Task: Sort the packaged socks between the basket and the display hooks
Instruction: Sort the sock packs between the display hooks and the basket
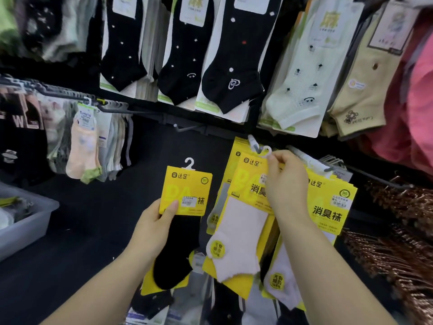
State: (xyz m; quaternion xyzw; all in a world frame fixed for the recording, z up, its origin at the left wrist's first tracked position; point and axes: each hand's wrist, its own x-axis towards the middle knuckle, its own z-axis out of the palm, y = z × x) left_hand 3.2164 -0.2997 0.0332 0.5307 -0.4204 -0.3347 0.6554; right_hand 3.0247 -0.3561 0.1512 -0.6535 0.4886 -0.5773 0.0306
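Sock pack, black on yellow card with white plastic hanger (187,184), sits in my left hand (155,222), thumb clamped on card front, apart from rack. My right hand (287,184) pinches hanger of white-sock yellow-card pack (236,233) at metal display hook (254,141). Grey plastic basket (25,228) far left.

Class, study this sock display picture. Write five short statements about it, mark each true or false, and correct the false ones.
1. The left hand holds the black-sock pack. True.
2. The right hand hangs empty. False: its fingers pinch the white-sock pack at its top, by the plastic hanger.
3. A grey basket stands at the left. True.
4. The top row holds only white socks. False: black socks hang there too.
5. The black-sock pack hangs from a display hook. False: the hand holds it, with its hanger free.
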